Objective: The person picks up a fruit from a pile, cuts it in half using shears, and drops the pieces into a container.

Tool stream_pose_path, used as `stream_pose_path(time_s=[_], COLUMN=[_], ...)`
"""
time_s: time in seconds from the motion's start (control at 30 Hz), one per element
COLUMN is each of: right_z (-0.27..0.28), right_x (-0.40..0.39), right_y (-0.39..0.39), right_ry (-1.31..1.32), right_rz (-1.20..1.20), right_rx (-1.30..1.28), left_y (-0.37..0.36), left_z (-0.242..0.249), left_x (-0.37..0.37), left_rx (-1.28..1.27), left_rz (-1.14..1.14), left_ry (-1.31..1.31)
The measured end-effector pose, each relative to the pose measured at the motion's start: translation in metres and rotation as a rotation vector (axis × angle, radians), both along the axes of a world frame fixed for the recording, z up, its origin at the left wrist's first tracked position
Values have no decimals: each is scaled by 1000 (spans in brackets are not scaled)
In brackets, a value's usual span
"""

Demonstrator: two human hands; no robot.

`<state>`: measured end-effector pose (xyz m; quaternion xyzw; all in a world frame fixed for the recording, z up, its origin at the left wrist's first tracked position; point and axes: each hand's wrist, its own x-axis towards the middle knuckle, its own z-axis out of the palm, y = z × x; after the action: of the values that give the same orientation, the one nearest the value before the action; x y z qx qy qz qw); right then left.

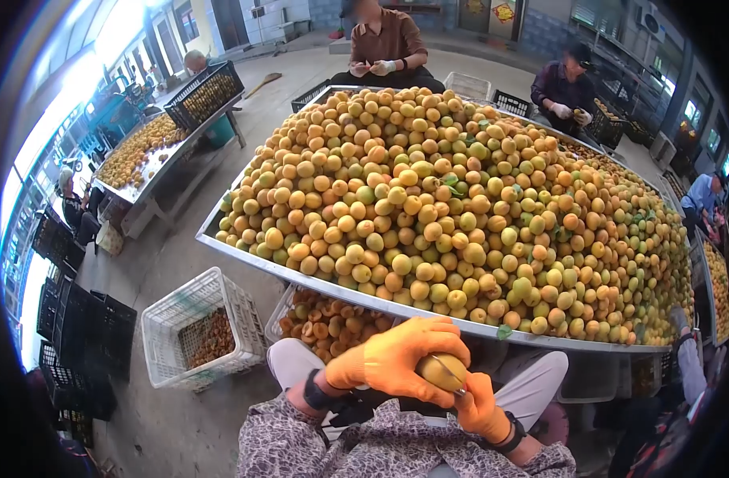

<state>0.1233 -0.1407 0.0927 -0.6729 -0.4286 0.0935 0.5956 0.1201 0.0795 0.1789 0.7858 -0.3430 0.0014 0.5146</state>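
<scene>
In front of my lap, my left hand, in an orange glove, is closed around an apricot. A dark cut line runs across the fruit's face. My right hand, gloved in orange too, is closed just below the fruit. Between its fingers a bit of shiny metal touches the apricot, seemingly the blade of a small knife; its handle is hidden in the glove. Beyond both hands, a great heap of yellow-orange apricots fills a metal-edged table.
Below the table edge stands a crate of halved apricots. A white crate with brown pits is on the floor to the left, near black crates. Two people sit across the table; an arm reaches in at right.
</scene>
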Motion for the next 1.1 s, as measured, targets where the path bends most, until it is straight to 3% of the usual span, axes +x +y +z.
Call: stream_pose_path(time_s=[0.07, 0.13, 0.2, 0.27, 0.33, 0.43, 0.5, 0.53, 0.6, 0.73, 0.77, 0.93, 1.0, 1.03, 1.07, 1.1], right_z=[-12, -23, -2, 0, -5, -17, -3, 1, -2, 8, 12, 23, 18, 32, 33, 39], right_x=[-4, -8, -2, 1, 7, 9, 4, 1, 1, 1, 4, 7, -1, 6, 8, 11], right_y=[4, 10, 16, 9, 2, -1, 7, 12, 13, -3, -5, -12, -20, -32, -24, -16], right_ry=[-20, -51, -79, -43, -32, -32, -58, -80, -60, 117, 163, 411, 496, 564, 474, 462], right_rz=[-64, -194, -185, -96, -26, -32, -109, -187, -210, -104, -82, -54, -381, -227, -266, -249], right_rx=[57, 156, 205, 103, 70, 30, 82, 133, 157, -70, -152, -288, 50, 123, 227, 135], left_y=[-21, -44, -46, -27, -12, -9, -21, -28, -38, -16, -12, 9, 16, 20, 13, 1], left_z=[-10, -21, -22, -13, 1, 8, 0, -7, -17, -10, -12, -52, -72, -89, -89, -86], left_x=[-13, -28, -32, -24, -14, -9, -13, -16, -21, -18, -14, 6, 4, 5, 2, 0], left_rx=[-592, -906, -830, -490, -50, 161, -286, -279, -629, -65, -9, -136, -653, -765, -758, -954], left_rz=[-7, 39, 98, 92, 181, 182, 144, 139, 231, 428, 433, 482, 524, 448, 440, 275], left_ry=[466, 734, 594, 446, -63, -127, 268, 267, 400, -70, -57, 154, 612, 639, 648, 696])
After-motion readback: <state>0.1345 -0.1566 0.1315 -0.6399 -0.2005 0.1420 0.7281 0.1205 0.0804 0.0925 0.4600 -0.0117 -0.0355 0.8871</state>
